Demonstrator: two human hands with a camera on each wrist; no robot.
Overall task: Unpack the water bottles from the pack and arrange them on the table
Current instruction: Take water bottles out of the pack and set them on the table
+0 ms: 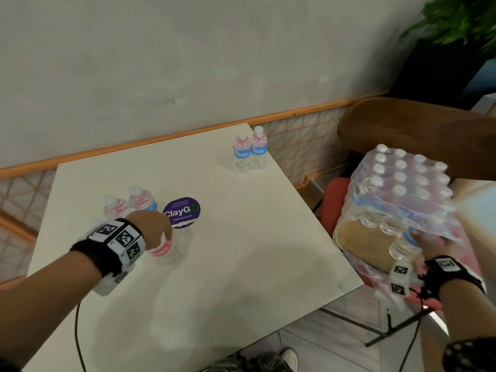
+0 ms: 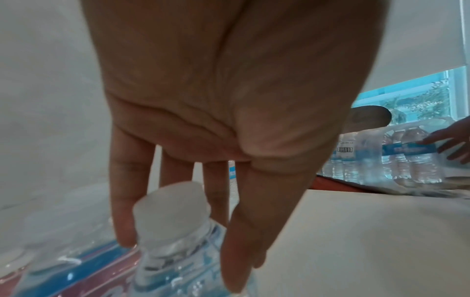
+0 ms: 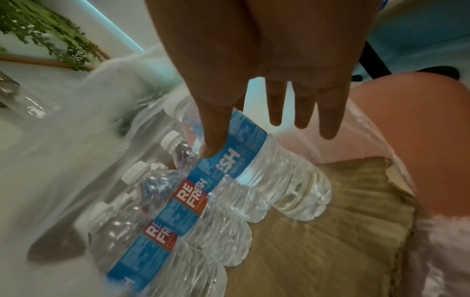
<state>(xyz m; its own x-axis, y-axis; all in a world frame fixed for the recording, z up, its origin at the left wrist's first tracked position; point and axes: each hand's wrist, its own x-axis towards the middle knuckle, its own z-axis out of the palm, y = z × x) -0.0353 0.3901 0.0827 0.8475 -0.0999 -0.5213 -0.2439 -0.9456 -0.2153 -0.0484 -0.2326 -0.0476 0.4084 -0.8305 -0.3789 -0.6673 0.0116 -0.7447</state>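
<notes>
On the white table (image 1: 241, 277), my left hand (image 1: 166, 237) reaches down over an upright water bottle (image 1: 167, 255) and holds its shoulder between thumb and fingertips; in the left wrist view its white cap (image 2: 170, 207) stands between them. Two bottles (image 1: 128, 204) stand just behind it. Another pair (image 1: 251, 153) stands at the table's far right corner. The shrink-wrapped pack (image 1: 397, 183) sits on a red chair at the right, torn at its near end. My right hand (image 1: 422, 237) reaches into the tear with straight fingers, thumb (image 3: 211, 148) on a bottle's blue label (image 3: 236, 160).
A round purple sticker (image 1: 181, 212) lies on the table beside the left hand. A cardboard tray (image 3: 330, 241) shows under the pack's bottles. A brown chair back (image 1: 429, 130) and a plant (image 1: 456, 20) stand behind the pack. A grey wall runs along the table's far edge.
</notes>
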